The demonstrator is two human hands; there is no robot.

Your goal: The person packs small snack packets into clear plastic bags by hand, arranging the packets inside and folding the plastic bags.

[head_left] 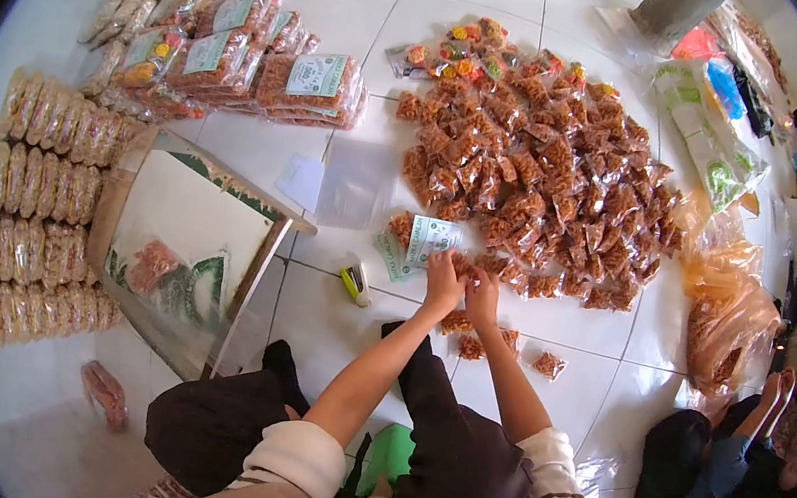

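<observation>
My left hand [445, 283] and my right hand [482, 297] are close together, low over the near edge of a large pile of small snack packets [548, 168]. Both have their fingers drawn together in a pinch; what lies between the fingertips is too small and covered to make out. Beside my left hand are printed label cards [435, 237], white and green, with a snack packet [402, 227] next to them. Several more packets [472, 348] lie on the tiles under my right forearm, and one single packet [549, 365] sits farther right. A green stapler [354, 284] stands left of my hands.
A wooden-framed board [191, 234] leans at left, near stacked packs [48, 186]. Behind it are large labelled snack bags [314, 84]. Transparent plastic sheets [355, 184] lie on the floor. An orange plastic bag [727, 329] is at right, near another person [728, 479].
</observation>
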